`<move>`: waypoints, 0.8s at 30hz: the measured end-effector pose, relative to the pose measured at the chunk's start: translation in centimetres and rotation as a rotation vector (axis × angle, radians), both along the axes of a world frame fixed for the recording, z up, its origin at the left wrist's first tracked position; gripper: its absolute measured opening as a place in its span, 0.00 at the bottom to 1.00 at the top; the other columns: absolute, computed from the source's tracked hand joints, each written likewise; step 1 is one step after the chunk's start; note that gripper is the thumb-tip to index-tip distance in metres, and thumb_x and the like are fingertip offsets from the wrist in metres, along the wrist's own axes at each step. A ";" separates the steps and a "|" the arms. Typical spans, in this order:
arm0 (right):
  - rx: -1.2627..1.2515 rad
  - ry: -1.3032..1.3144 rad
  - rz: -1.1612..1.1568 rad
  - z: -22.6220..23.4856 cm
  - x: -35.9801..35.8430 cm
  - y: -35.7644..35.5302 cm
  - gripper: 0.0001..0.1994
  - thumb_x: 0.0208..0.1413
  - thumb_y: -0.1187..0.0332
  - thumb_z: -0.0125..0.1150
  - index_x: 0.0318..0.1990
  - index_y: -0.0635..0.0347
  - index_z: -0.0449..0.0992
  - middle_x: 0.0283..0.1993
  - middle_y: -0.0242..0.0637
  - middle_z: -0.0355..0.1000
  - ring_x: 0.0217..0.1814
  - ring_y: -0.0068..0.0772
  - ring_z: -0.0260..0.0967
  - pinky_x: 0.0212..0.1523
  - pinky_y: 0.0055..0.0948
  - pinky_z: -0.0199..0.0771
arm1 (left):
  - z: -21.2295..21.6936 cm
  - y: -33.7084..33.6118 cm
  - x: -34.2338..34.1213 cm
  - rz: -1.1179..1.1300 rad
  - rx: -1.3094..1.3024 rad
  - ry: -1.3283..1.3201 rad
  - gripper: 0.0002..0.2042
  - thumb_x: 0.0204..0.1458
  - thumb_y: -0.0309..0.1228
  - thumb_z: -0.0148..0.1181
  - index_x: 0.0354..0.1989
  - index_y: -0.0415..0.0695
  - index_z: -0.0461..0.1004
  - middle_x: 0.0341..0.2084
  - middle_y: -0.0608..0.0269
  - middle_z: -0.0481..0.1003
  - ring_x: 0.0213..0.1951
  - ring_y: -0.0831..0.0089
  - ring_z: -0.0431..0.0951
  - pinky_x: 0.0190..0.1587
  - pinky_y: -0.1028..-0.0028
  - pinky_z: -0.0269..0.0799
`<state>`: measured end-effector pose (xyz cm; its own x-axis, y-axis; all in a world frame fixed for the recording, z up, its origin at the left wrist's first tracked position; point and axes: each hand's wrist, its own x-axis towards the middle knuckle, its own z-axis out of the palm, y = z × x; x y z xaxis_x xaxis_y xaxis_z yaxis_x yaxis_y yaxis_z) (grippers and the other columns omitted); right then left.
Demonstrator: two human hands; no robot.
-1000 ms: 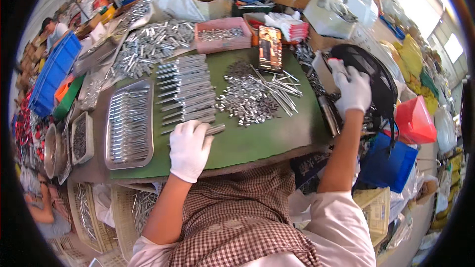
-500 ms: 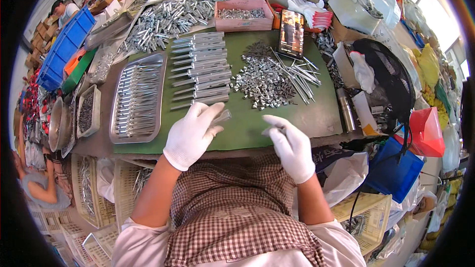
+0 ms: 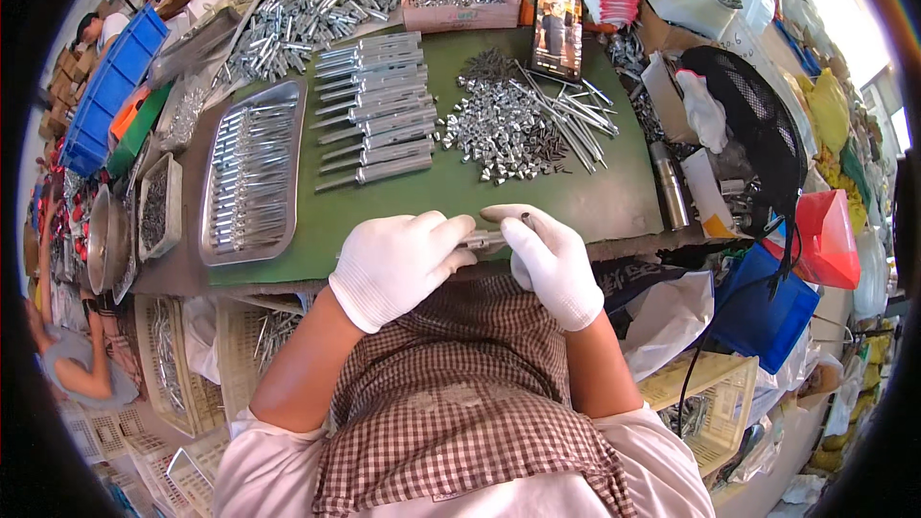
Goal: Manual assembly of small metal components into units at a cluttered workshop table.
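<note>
Both my hands wear white gloves and meet just above the near edge of the green table mat (image 3: 614, 201). Closed fingers of my left hand (image 3: 395, 264) grip a silver metal tube (image 3: 484, 241), whose end sticks out toward the right. My right hand (image 3: 554, 264) is closed at that end, with a small dark screw-like piece (image 3: 525, 219) showing between thumb and forefinger. Beyond them lies a row of silver tubes with thin rods (image 3: 384, 125). To its right spreads a pile of small silver nuts (image 3: 489, 134), with dark screws (image 3: 547, 144) along its edge.
A metal tray (image 3: 299, 153) of thin rods stands at left. Loose rods (image 3: 576, 129) and a propped phone (image 3: 557, 34) lie beyond the nuts. At the back are a pink box (image 3: 459, 14) of small parts and a heap of tubes (image 3: 317, 19). A steel cylinder (image 3: 669, 187) stands right.
My hands have come together from apart, the left moving right with the tube. The tube's end now meets my right fingers. The table appears slightly shifted up and left in the view.
</note>
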<state>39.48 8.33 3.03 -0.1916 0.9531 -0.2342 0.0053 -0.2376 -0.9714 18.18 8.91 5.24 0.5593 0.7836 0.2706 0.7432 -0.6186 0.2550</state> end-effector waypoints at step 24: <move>0.369 -0.258 0.006 -0.6 0.4 0.2 0.11 0.55 0.79 0.65 0.45 0.60 0.79 0.32 0.26 0.70 0.30 0.16 0.60 0.35 0.19 0.66 | -1.4 -0.3 0.4 0.101 -0.041 -0.227 0.12 0.51 0.32 0.63 0.45 0.56 0.79 0.22 0.64 0.76 0.25 0.63 0.80 0.27 0.66 0.76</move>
